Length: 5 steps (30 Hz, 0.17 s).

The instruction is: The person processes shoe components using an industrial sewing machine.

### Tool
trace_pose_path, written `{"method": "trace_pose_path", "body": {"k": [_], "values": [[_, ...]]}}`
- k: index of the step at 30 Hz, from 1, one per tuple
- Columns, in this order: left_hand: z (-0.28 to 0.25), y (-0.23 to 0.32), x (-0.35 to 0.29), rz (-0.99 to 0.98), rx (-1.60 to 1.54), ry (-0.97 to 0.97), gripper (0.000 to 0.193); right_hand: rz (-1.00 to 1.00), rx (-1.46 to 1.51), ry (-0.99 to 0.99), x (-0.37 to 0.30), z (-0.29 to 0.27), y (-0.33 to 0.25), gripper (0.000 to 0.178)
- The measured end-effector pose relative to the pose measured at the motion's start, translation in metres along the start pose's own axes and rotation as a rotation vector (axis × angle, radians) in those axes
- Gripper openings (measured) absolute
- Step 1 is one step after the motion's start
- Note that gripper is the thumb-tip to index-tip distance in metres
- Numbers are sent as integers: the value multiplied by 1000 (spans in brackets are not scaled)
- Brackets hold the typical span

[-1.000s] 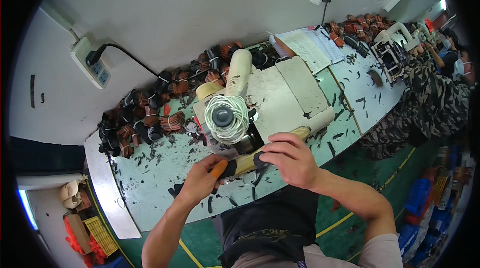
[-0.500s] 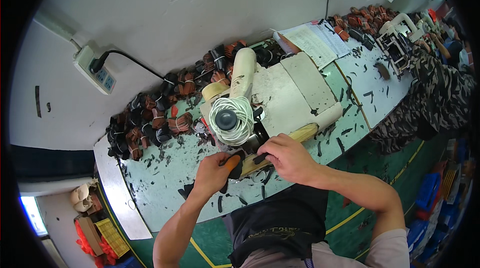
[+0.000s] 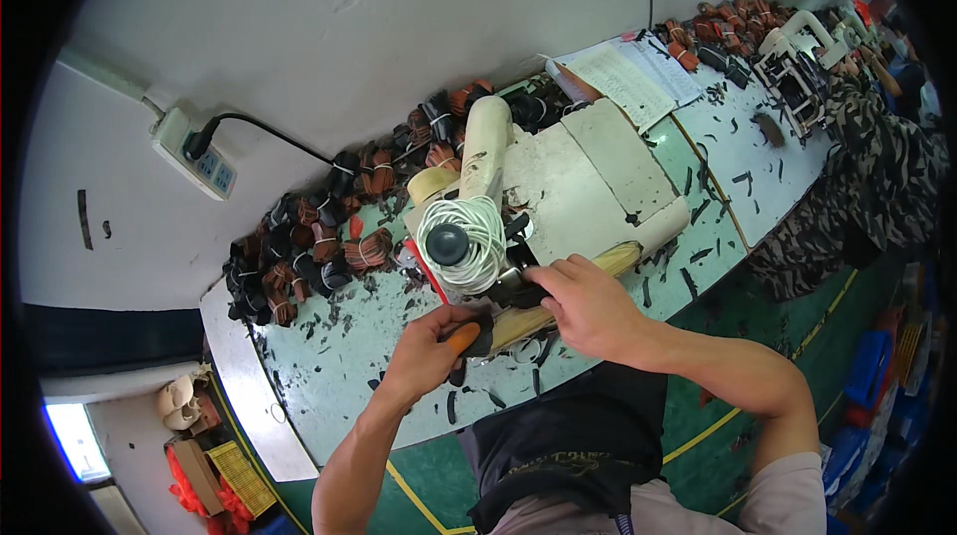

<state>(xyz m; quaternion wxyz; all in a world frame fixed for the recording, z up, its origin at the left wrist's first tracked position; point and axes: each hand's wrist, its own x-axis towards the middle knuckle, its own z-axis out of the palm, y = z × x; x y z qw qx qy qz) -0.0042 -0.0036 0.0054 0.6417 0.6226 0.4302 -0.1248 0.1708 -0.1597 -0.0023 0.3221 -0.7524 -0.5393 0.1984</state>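
My left hand (image 3: 427,351) is closed on a small black and orange piece of material (image 3: 465,338) at the front of a cream bench machine (image 3: 558,181). My right hand (image 3: 590,304) bends its fingers inward at the machine's dark metal front part. A black strip (image 3: 528,294) lies under its fingertips, partly covered by them. A worn tan wooden strip (image 3: 523,324) along the machine's front edge runs between and beneath the hands. Above them sits a coil of pale cord (image 3: 480,246) around a black knob (image 3: 447,244).
Bundled black and brown pieces (image 3: 369,248) line the wall side of the table (image 3: 329,365). Black scraps are scattered about. Papers (image 3: 628,76) lie behind the machine. A power strip (image 3: 194,151) hangs on the wall. At right, a person in camouflage clothing (image 3: 867,171) sits by another machine (image 3: 797,66).
My right hand has moved slightly right and in to the machine's front part, taking the black strip there. The left hand's piece has turned a little. The whole view has shifted slightly.
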Motion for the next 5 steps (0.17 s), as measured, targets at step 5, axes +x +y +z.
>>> {"method": "trace_pose_path", "body": {"k": [5], "values": [[4, -18, 15, 78, 107, 139, 26, 6, -21, -181, 0, -1, 6, 36]]}}
